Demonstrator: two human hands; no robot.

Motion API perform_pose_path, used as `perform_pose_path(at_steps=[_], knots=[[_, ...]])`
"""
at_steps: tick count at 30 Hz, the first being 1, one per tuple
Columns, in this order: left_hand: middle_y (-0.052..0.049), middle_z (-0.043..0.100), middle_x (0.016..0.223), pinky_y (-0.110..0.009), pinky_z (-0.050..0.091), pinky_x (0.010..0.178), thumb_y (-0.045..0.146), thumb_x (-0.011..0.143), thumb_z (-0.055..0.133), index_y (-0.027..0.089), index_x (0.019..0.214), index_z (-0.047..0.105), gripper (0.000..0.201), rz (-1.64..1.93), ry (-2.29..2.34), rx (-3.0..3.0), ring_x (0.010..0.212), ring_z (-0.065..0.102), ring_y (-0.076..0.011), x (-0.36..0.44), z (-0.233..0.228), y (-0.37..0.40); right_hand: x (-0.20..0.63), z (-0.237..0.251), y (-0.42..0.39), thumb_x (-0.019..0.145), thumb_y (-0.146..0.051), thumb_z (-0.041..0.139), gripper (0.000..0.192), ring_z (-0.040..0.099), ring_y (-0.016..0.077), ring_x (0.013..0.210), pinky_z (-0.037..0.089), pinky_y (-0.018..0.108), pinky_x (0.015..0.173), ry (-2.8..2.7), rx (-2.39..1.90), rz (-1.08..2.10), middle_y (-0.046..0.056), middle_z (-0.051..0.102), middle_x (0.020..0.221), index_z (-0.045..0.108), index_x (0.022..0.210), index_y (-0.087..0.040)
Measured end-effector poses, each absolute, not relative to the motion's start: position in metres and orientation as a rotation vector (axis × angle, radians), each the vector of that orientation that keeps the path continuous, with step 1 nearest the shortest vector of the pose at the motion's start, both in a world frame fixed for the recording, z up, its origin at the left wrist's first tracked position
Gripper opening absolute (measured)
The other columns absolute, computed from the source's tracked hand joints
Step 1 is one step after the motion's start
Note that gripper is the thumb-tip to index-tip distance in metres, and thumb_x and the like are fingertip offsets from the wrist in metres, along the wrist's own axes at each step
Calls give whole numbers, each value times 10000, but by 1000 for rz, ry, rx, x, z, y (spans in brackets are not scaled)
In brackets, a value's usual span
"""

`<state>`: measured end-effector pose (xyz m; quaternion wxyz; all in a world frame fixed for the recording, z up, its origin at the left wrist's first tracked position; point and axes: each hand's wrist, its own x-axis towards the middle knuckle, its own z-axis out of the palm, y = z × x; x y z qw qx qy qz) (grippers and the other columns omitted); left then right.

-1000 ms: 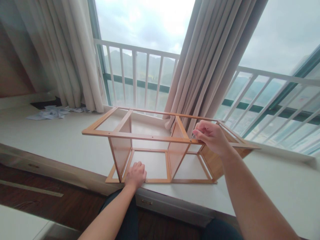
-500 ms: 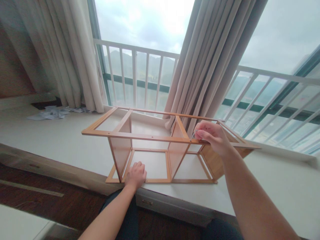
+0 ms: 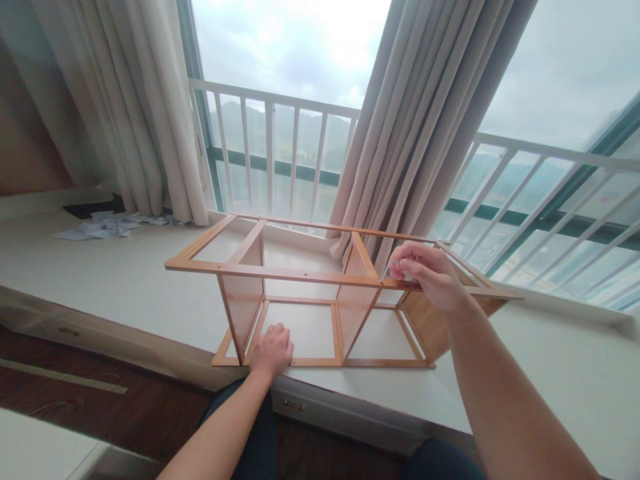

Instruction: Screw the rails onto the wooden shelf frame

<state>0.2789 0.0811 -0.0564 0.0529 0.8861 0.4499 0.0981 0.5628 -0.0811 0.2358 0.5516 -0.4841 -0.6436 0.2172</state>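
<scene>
Above wooden upper rail (image 3: pixel 280 272) — right hand (image 3: pixel 425 272) bent, grip pinching thin metal tool (image 3: pixel 385 272); left hand (image 3: pixel 273 349) curled over lower rail (image 3: pixel 316 362).

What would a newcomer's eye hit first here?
A light-brown wooden shelf frame lies mid-view on the white window ledge. The right hand pinches a thin silvery tool at the frame's upper near edge; the left hand rests on its lower near edge. Behind hangs a grey-beige pleated fabric curtain.

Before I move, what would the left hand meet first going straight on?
Probably the lower rear rail of the wooden shelf frame, though depth is unclear and the left hand might pass above it.
</scene>
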Motion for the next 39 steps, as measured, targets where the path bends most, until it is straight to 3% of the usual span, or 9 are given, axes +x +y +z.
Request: perform_pose_path(at_steps=[7, 12, 20, 39], knots=[[-110, 669, 1182, -437, 432, 952, 221, 973, 466, 227, 982, 683, 217, 319, 1370, 2667, 1154, 552, -281, 279, -57, 81, 561, 238, -82, 912, -428, 754, 211, 582, 174, 674, 444, 278, 577, -1497, -1161, 543, 18, 653, 732, 695, 938, -227], [-118, 670, 1166, -444, 445, 936, 226, 974, 455, 220, 983, 679, 224, 315, 1374, 2715, 1152, 569, -292, 278, -60, 82, 562, 238, -82, 942, -398, 715, 233, 574, 174, 698, 487, 299, 642, -1548, -1161, 552, 25, 645, 753, 781, 1094, -233], [-113, 664, 1165, -427, 449, 939, 234, 979, 454, 230, 994, 683, 229, 292, 1376, 2707, 1168, 560, -287, 279, -58, 83, 562, 237, -83, 922, -457, 729, 259, 555, 183, 671, 442, 298, 587, -1509, -1207, 560, 32, 620, 713, 810, 1007, -227], [-118, 666, 1152, -445, 442, 942, 220, 971, 452, 215, 983, 674, 221, 316, 1368, 2709, 1140, 564, -290, 279, -58, 82, 562, 237, -81, 933, -474, 757, 269, 555, 162, 665, 464, 291, 604, -1523, -1156, 556, 26, 624, 715, 817, 1008, -223]])
